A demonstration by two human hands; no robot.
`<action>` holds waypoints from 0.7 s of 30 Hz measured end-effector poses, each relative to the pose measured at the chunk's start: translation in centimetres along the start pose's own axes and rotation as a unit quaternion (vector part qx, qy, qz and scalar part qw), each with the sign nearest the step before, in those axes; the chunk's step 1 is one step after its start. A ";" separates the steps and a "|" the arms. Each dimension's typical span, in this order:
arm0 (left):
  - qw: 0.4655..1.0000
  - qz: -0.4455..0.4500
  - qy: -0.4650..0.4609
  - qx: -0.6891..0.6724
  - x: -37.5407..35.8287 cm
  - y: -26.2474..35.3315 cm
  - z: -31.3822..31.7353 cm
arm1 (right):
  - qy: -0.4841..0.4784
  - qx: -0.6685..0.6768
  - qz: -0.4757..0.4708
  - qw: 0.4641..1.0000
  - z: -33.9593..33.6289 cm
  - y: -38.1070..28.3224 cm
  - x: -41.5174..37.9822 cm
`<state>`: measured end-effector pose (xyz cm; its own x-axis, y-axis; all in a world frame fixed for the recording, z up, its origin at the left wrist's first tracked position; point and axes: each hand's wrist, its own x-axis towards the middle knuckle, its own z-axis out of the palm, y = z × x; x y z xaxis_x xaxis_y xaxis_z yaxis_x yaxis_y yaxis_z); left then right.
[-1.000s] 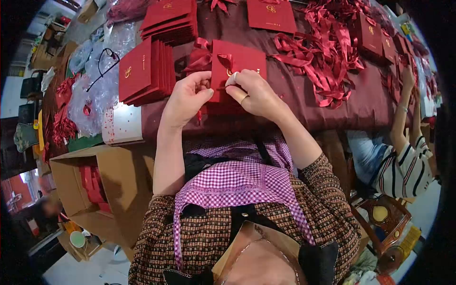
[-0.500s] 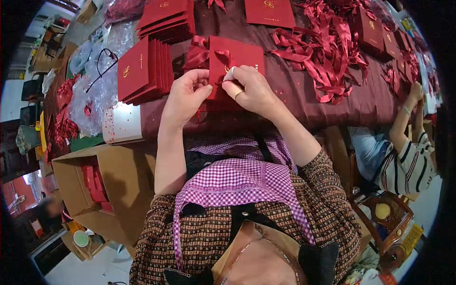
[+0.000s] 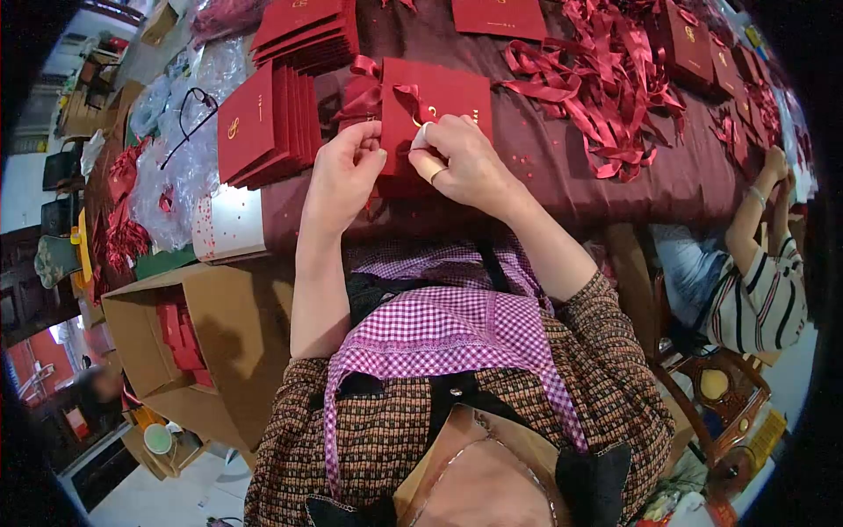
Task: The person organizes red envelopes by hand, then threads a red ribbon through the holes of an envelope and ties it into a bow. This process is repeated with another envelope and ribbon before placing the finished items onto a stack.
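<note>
A red paper bag [image 3: 452, 88] with gold lettering lies flat on the table in front of me, with a dark red ribbon [image 3: 411, 98] looped over its face. My right hand [image 3: 465, 162] is over its lower middle, thumb and fingers pinched at the ribbon's lower part. It wears a white finger cover and a gold ring. At the bag's left edge, my left hand [image 3: 344, 176] has curled fingers with the thumb close to them; what they hold is hidden. Another red ribbon [image 3: 360, 97] shows just beyond the left hand.
Stacked red bags [image 3: 263, 123] stand at left, near crumpled clear plastic [image 3: 167, 193] and glasses [image 3: 198, 110]. A ribbon heap [image 3: 606, 97] lies at right. An open cardboard box [image 3: 228, 342] holds red items below left. Another person's arm [image 3: 751, 215] reaches the table at far right.
Both hands have shifted slightly, the right one a little down relative to the bag. More of the bag's face and of the ribbon loop shows. The view has moved slightly.
</note>
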<state>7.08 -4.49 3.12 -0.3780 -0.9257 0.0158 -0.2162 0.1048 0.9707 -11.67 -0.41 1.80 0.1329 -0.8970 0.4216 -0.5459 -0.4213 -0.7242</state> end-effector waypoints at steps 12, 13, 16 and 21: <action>1.000 0.009 -0.018 -0.009 -0.6 0.4 0.3 | 0.034 0.016 0.017 0.999 0.4 -0.4 -0.4; 1.000 0.009 -0.019 -0.009 -0.6 0.5 0.3 | 0.037 0.017 0.018 0.999 0.5 -0.4 -0.3; 1.000 0.008 -0.007 0.016 -0.7 0.5 0.5 | 0.024 -0.002 0.023 0.999 0.4 -0.9 -0.1; 0.994 0.021 0.035 0.104 -0.9 0.6 1.2 | 0.086 -0.134 -0.084 0.984 1.0 -1.8 0.2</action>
<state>6.22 -3.13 3.39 -0.3279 -0.9413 0.0799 -0.3857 0.2106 0.8983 -9.80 0.03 2.65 0.1112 -0.7719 0.6259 -0.7303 -0.4906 -0.4754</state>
